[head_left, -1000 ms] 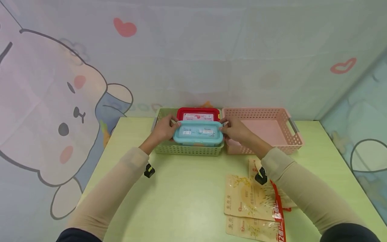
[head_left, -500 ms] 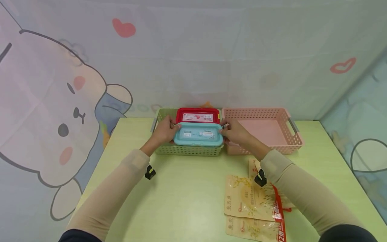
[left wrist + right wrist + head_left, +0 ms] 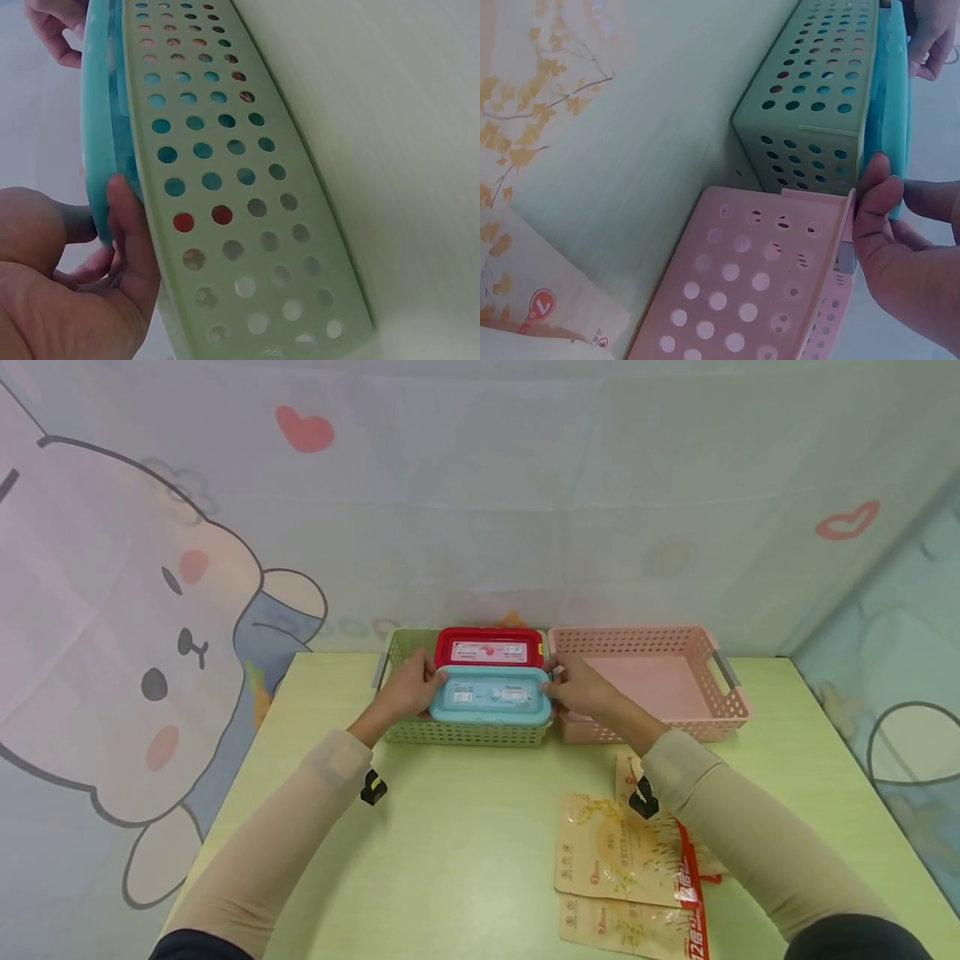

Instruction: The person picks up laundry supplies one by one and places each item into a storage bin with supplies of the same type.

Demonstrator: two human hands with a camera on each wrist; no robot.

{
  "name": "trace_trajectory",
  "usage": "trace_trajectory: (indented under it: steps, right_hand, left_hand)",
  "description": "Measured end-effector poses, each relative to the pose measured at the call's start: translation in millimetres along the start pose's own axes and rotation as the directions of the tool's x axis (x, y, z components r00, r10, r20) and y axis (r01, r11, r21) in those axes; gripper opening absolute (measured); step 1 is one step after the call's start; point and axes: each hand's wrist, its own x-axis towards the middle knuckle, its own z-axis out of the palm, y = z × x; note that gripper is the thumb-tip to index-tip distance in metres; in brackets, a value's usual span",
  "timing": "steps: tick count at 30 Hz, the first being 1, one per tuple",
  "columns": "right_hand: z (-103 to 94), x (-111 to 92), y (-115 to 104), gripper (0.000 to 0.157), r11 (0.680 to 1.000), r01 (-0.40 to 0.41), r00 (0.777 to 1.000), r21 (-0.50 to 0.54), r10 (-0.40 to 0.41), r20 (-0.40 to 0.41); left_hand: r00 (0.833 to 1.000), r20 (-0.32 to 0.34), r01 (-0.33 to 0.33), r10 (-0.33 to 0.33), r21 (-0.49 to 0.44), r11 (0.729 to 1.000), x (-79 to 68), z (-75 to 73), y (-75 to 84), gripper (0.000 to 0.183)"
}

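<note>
A blue-lidded food container (image 3: 491, 695) sits at the front of the green basket (image 3: 465, 734), its lid at about rim height. At its left end my left hand (image 3: 408, 685) grips the lid's edge, thumb on top and fingers below, as the left wrist view shows too. The other end is pinched by my right hand (image 3: 585, 687), with the thumb over the lid (image 3: 897, 112) and curled fingers under it. Behind it in the same basket lies a red-lidded container (image 3: 490, 647). The lower part of the blue container is hidden by the basket wall (image 3: 217, 150).
A pink basket (image 3: 648, 681) stands right beside the green one. Several beige and red printed pouches (image 3: 626, 852) lie overlapped on the table (image 3: 450, 843) beneath my right forearm. A printed cloth (image 3: 480, 510) hangs behind the baskets.
The blue container has lowered slightly toward me into the front of the green basket, and its lid now lies flatter. Both hands have kept their hold and moved little.
</note>
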Motion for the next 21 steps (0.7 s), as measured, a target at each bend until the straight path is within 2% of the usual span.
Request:
trace_trajectory:
  steps: [8, 21]
  right_hand:
    - [1.1, -0.7, 2.7, 0.03, 0.999, 0.022, 1.0, -0.032, -0.021, 0.018]
    - [-2.0, 3.8, 1.4, 0.031, 0.999, 0.011, 0.998, -0.05, -0.009, 0.057]
  left_hand:
    - [1.0, 0.01, -0.005, 0.005, 0.043, 0.999, 3.9, 3.0, -3.1, 0.021]
    - [0.999, 0.044, 0.008, -0.009, 0.035, 0.999, 6.2, 1.7, -3.4, 0.021]
